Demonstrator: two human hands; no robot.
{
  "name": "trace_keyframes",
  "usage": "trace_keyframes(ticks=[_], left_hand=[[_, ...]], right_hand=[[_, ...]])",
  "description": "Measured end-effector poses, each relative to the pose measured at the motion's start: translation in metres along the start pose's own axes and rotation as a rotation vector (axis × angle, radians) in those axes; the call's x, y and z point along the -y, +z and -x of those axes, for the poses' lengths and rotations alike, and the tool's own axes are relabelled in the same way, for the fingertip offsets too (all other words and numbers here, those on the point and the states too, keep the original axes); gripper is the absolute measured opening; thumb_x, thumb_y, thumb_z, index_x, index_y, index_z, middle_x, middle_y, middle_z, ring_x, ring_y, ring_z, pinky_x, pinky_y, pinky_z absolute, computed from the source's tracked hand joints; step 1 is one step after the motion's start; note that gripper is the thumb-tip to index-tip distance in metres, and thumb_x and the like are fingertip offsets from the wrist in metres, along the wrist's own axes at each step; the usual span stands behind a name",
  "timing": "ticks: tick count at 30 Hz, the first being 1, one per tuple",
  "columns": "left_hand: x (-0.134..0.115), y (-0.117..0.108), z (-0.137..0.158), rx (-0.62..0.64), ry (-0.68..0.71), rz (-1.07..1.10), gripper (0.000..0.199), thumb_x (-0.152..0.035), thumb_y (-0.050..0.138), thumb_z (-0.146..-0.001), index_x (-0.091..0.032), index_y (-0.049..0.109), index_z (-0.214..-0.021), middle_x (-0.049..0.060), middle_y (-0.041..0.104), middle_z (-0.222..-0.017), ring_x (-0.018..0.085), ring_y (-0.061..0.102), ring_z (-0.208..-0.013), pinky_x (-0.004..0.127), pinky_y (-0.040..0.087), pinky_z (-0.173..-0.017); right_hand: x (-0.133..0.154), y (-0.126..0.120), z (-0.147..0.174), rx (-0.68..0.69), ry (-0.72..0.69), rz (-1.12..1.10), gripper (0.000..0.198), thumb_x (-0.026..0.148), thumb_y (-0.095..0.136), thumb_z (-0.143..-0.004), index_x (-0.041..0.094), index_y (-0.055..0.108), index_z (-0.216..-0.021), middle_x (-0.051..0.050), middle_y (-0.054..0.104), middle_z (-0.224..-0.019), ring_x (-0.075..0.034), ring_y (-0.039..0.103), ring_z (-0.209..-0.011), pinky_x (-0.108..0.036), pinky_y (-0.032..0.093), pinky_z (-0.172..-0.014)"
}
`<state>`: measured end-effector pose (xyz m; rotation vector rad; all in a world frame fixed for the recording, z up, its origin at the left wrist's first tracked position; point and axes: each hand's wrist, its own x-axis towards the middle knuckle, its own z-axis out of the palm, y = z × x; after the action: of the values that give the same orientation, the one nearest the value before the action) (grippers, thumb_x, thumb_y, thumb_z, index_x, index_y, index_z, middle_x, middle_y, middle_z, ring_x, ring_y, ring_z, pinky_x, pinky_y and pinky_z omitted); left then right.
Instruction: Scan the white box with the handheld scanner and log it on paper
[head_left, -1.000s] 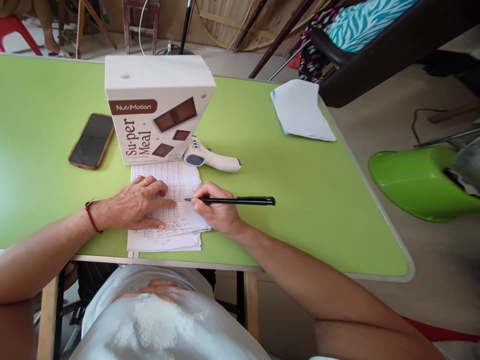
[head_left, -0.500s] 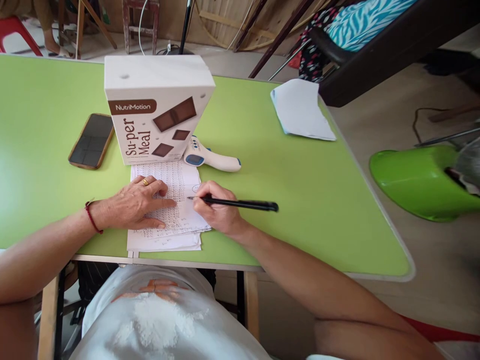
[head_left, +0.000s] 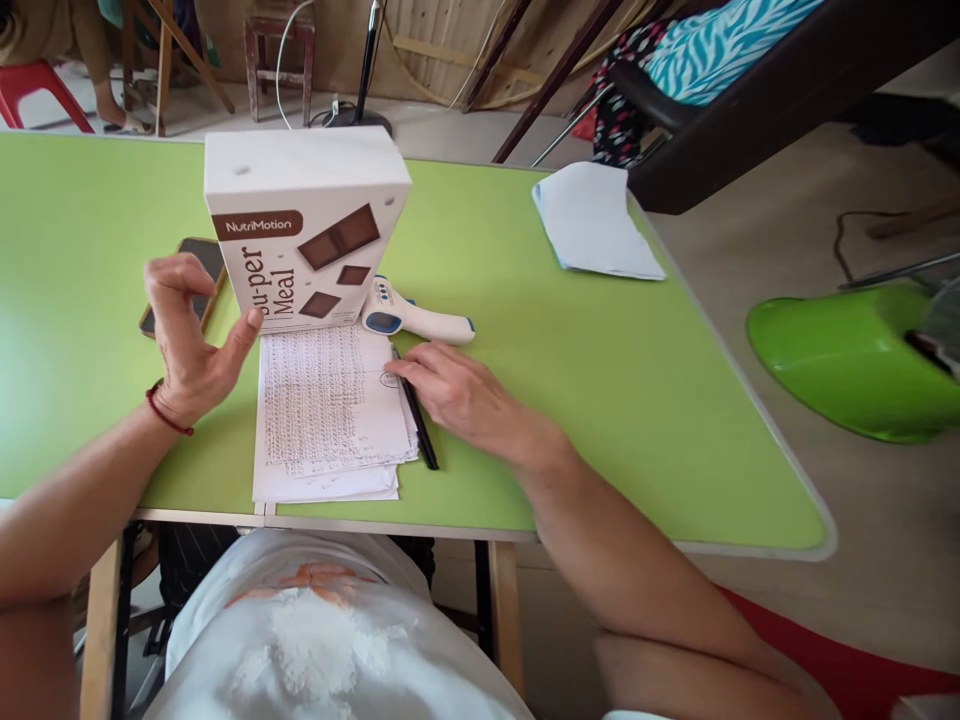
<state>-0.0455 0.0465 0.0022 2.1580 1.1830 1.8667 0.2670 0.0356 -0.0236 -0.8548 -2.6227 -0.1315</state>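
Observation:
My left hand [head_left: 196, 335] is raised beside the lower left of a white "Su-per Meal" box [head_left: 330, 295]. Its thumb and fingers are apart with nothing between them, and the thumb tip overlaps the box's edge. A phone [head_left: 201, 252] lies partly hidden behind that hand. My right hand [head_left: 472, 405] is low at the right edge of a stack of handwritten sheets [head_left: 322, 400]. Its fingertips are closed at the upper part of a black pen [head_left: 418, 425], which slants along the sheets' edge. Just above is a white and blue handheld thermometer [head_left: 431, 323].
The box stands upright at the top of the sheets on a green table [head_left: 600, 420]. Folded white paper [head_left: 596, 215] lies near the far right corner. On the floor beyond is a green plastic bin [head_left: 847, 365]. A dark armchair [head_left: 757, 120] adjoins the far right corner.
My left hand has lifted off the sheets and moved up and left to the box. The right hand has stopped its writing pose, and the pen has swung down along the paper's edge.

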Motion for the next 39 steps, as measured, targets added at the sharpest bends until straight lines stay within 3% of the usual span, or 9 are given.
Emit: trace_keyframes(ticks=[3,7,10,13,16,19,25,31,39], left_hand=[[0.019,0.001,-0.003,0.042,-0.196,0.095,0.069,-0.063,0.081,-0.075,-0.024,0.044,-0.119,0.007,0.048,-0.122,0.029,0.050,-0.122,0.051,0.041,-0.106],[0.042,0.008,-0.005,0.208,-0.336,0.380,0.087,-0.058,0.087,-0.070,-0.024,0.038,-0.134,0.012,0.044,-0.144,0.034,0.042,-0.139,0.052,0.040,-0.113],[0.053,0.015,-0.004,0.279,-0.348,0.500,0.082,-0.050,0.087,-0.073,-0.025,0.041,-0.135,0.013,0.053,-0.138,0.033,0.053,-0.130,0.048,0.049,-0.105],[0.058,0.017,-0.002,0.286,-0.369,0.509,0.079,-0.044,0.089,-0.073,-0.024,0.044,-0.135,0.012,0.058,-0.133,0.031,0.058,-0.125,0.043,0.054,-0.100],[0.061,0.016,0.000,0.243,-0.380,0.490,0.079,-0.042,0.092,-0.069,-0.025,0.047,-0.132,0.010,0.060,-0.129,0.030,0.061,-0.120,0.039,0.056,-0.096],[0.060,0.014,0.001,0.191,-0.381,0.460,0.086,-0.043,0.094,-0.065,-0.027,0.044,-0.134,0.008,0.062,-0.123,0.027,0.064,-0.114,0.037,0.057,-0.093],[0.023,0.006,-0.001,0.135,-0.521,0.439,0.088,-0.047,0.091,-0.068,-0.025,0.038,-0.134,0.007,0.066,-0.112,0.027,0.069,-0.102,0.039,0.061,-0.084],[-0.025,0.003,0.003,0.254,-0.676,0.450,0.086,-0.048,0.091,-0.068,-0.024,0.037,-0.130,0.010,0.068,-0.111,0.028,0.071,-0.097,0.037,0.064,-0.074],[-0.037,0.007,0.013,0.349,-0.678,0.339,0.082,-0.048,0.088,-0.070,-0.021,0.038,-0.129,0.012,0.066,-0.110,0.030,0.069,-0.103,0.035,0.063,-0.067]], right_hand=[[0.002,-0.001,0.000,0.051,0.019,-0.001,0.035,0.005,0.040,-0.096,0.014,0.070,-0.110,-0.009,0.067,-0.087,-0.021,0.062,-0.081,-0.034,0.056,-0.072],[-0.005,0.003,-0.003,-0.139,0.244,0.051,0.032,0.006,0.044,-0.092,0.015,0.071,-0.107,-0.011,0.067,-0.092,-0.023,0.063,-0.086,-0.038,0.056,-0.075],[-0.014,0.012,-0.006,-0.229,0.455,0.099,0.036,0.016,0.052,-0.090,0.013,0.062,-0.124,-0.018,0.066,-0.117,-0.032,0.061,-0.110,-0.050,0.053,-0.093],[-0.021,0.023,-0.010,-0.127,0.492,0.081,0.051,0.024,0.053,-0.091,0.010,0.049,-0.140,-0.022,0.059,-0.135,-0.037,0.054,-0.124,-0.059,0.044,-0.104],[-0.022,0.032,-0.013,-0.032,0.482,0.019,0.049,0.017,0.048,-0.092,0.010,0.049,-0.141,-0.021,0.066,-0.124,-0.035,0.059,-0.114,-0.058,0.045,-0.101],[-0.020,0.033,-0.014,-0.134,0.513,-0.072,0.050,0.015,0.049,-0.090,0.013,0.050,-0.141,-0.019,0.069,-0.115,-0.034,0.060,-0.107,-0.057,0.048,-0.097],[0.012,-0.005,-0.016,-0.569,0.575,-0.689,0.059,0.041,0.065,-0.086,0.025,0.046,-0.139,-0.009,0.065,-0.102,-0.024,0.065,-0.090,-0.042,0.060,-0.077],[0.058,-0.036,-0.015,-0.437,0.383,-1.466,0.043,0.050,0.078,-0.074,0.025,0.063,-0.106,-0.001,0.062,-0.073,-0.017,0.060,-0.059,-0.033,0.055,-0.050],[0.073,-0.023,-0.015,-0.299,0.444,-1.658,0.027,0.039,0.081,-0.074,0.023,0.064,-0.086,-0.001,0.062,-0.072,-0.014,0.055,-0.059,-0.030,0.052,-0.049]])
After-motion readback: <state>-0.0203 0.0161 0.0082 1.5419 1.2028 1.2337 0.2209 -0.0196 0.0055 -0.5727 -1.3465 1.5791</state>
